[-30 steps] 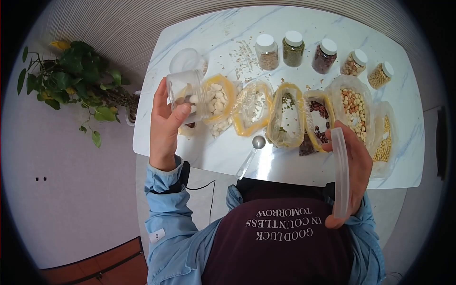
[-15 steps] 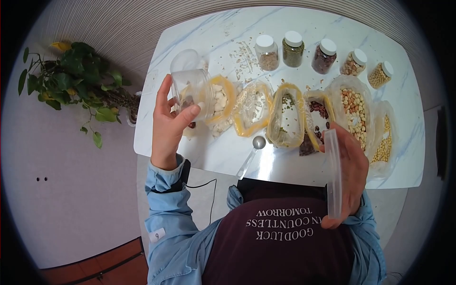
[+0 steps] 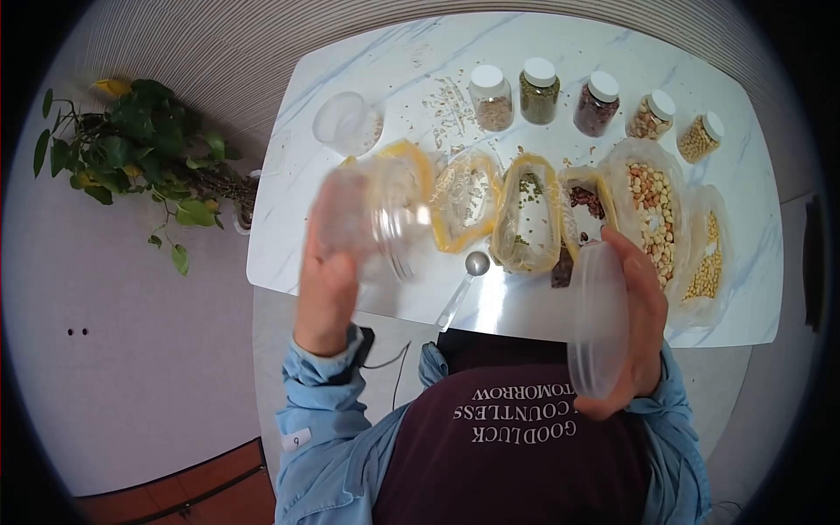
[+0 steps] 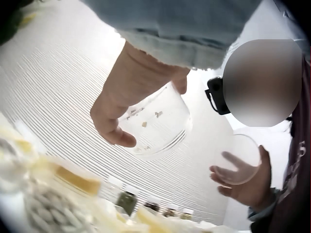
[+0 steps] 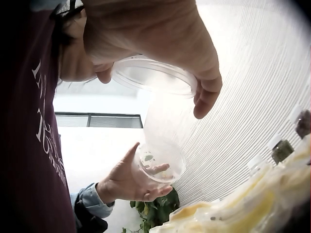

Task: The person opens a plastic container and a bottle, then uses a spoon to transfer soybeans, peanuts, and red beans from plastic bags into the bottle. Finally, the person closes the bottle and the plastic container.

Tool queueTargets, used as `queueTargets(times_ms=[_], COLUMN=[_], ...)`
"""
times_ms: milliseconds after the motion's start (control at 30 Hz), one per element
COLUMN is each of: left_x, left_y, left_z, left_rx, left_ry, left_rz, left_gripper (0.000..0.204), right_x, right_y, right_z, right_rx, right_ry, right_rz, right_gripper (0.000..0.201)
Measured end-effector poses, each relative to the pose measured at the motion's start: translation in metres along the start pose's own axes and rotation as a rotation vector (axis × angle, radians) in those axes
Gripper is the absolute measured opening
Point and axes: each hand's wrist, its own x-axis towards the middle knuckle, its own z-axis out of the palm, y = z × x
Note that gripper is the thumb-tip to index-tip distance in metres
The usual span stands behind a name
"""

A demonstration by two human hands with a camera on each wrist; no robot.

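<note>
The clear plastic jar [image 3: 372, 223] is hanging in the air above the near-left part of the tabletop [image 3: 560, 57], tipped on its side with the mouth pointing toward the lid, and it's blurry in the head view so it looks like it's mid-swing. The left hand [image 3: 328, 271] is gripping it around the wall, thumb on one side and fingers wrapped round the other, which makes sense since that leaves the mouth free. From the left wrist view the jar [image 4: 155, 121] looks basically empty, just a few crumbs sticking to the inside. The right hand [image 3: 634, 324] is cradling the clear lid [image 3: 598, 319] by its rim, out in front of the person's chest and well apart from the jar, flat face turned toward the jar's side, so my guess is it's being kept ready to go on. On the tabletop, a row of open yellow-rimmed bags [image 3: 525, 214] of beans and seeds is lying just past the hands, mouths spread so you can get at what's inside. A metal scoop [image 3: 464, 284] is sitting near the front edge between the hands. Five filled jars with white caps [image 3: 540, 89] are lined up along the back, out of the way, and a second clear tub [image 3: 346, 121] is parked at the back left.
</note>
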Motion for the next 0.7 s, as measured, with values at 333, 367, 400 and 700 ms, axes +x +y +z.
queueTargets(times_ms=[333,367,400,700], left_x=[-0.045,-0.045,-0.045,-0.045], left_y=[-0.017,-0.018,-0.017,-0.036], left_z=[0.067,0.068,0.069,0.060], left_rx=[-0.436,-0.456,-0.455,-0.526], left_ry=[-0.326,-0.372,-0.389,-0.695], left_rz=[-0.507,-0.514,-0.521,-0.704], left_gripper=[0.106,0.107,0.108,0.078], right_x=[0.008,0.009,0.010,0.016], right_y=[-0.004,-0.005,-0.006,-0.014], right_z=[0.030,0.028,0.027,0.022], right_rx=[-0.034,-0.046,-0.059,-0.104], right_ry=[-0.021,-0.042,-0.062,-0.233], right_rz=[-0.111,-0.117,-0.122,-0.271], right_gripper=[0.092,0.091,0.090,0.050])
